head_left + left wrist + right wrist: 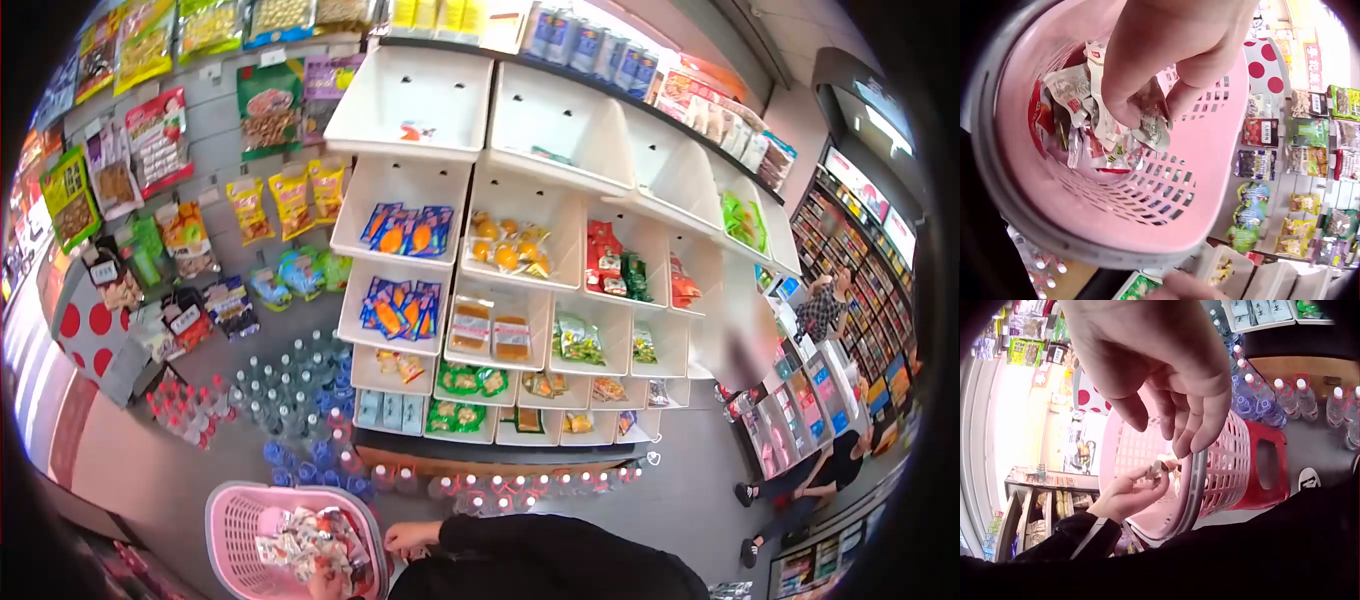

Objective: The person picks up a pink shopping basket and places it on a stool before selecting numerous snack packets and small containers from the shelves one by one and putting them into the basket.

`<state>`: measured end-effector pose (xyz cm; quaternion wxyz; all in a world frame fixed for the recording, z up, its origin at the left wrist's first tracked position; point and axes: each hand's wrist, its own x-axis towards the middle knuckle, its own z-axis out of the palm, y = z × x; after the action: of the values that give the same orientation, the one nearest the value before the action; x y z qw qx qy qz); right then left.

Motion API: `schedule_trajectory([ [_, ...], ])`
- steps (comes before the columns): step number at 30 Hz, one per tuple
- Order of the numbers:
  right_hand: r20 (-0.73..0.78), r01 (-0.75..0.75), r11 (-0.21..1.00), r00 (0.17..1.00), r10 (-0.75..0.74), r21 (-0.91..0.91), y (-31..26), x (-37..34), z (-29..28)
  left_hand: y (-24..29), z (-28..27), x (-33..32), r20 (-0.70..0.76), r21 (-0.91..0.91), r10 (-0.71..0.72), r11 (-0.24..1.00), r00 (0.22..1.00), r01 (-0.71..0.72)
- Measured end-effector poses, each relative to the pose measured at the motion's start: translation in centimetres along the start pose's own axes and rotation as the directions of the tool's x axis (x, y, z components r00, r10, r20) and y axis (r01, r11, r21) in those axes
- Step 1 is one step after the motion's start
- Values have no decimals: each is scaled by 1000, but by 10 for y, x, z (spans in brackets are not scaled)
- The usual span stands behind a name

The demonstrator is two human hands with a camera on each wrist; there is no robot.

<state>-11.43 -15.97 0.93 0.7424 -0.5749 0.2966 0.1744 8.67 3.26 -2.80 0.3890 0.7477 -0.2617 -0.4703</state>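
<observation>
Inside a pink plastic basket (226,550), a pile of small snack packets (305,540) lies loose. My left hand (1166,53) reaches over the pile and pinches a small pale snack packet (1154,122) between thumb and fingers. More white and red packets (1075,94) lie under and beside it. In the right wrist view, the left hand (1135,492) shows at the basket's far side, the packet at its fingertips. My right hand (1154,375) hangs beside the basket's grey rim (1194,481), its fingers loosely bent and holding nothing.
The basket rests on a red stool (1269,464). Several bottles (500,490) line the floor below white shelf bins (400,220) of packaged snacks. Bagged snacks hang on the wall rack (160,140) at left. A person in black (840,465) sits at right.
</observation>
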Motion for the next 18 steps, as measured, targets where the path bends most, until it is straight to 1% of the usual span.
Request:
schedule_trajectory([
  [1,-55,-21,998,998,24,54,1,-10,-8,-3,3,6,6,4,21,1000,1000,-21],
  [2,-72,-7,999,997,10,51,-1,-22,-16,0,4,12,-27,-334,-117,937,993,102],
  [3,-123,39,997,992,-30,71,-2,-35,-24,3,6,17,-4,-632,-258,750,966,198],
  [4,-174,85,992,982,-69,90,0,-45,-33,-2,10,21,71,-849,-380,463,922,256],
  [5,-220,69,985,975,-34,155,2,-54,-41,-43,12,48,-1,-548,-178,823,984,148],
  [6,-234,85,984,971,-47,156,6,-63,-49,-62,11,66,3,-539,-162,831,987,138],
  [8,-327,167,976,938,-114,140,6,-89,-68,-19,19,73,-51,-536,-116,841,992,71],
  [9,-356,169,975,928,-109,142,4,-104,-78,2,26,73,-80,-536,-92,843,992,35],
  [10,-356,238,961,918,-175,142,-6,-126,-89,50,34,65,-112,-536,-68,844,991,-3],
  [12,-421,262,964,879,-225,33,-40,-194,-103,146,50,32,-182,-537,-23,840,983,-80],
  [13,-454,353,926,808,-375,-136,-34,-207,-124,185,60,19,-218,-537,-4,835,976,-117],
  [14,-457,420,855,723,-518,-304,-28,-221,-145,221,69,0,-254,-539,12,829,967,-152],
  [16,-486,446,772,603,-633,-452,-53,-286,-169,258,90,-29,-331,-544,31,810,943,-218],
  [17,-519,445,742,532,-669,-501,-63,-320,-178,247,89,15,-269,-543,151,792,951,-279],
  [18,-545,439,711,457,-703,-549,-73,-355,-184,238,89,57,-204,-547,269,766,941,-338],
])
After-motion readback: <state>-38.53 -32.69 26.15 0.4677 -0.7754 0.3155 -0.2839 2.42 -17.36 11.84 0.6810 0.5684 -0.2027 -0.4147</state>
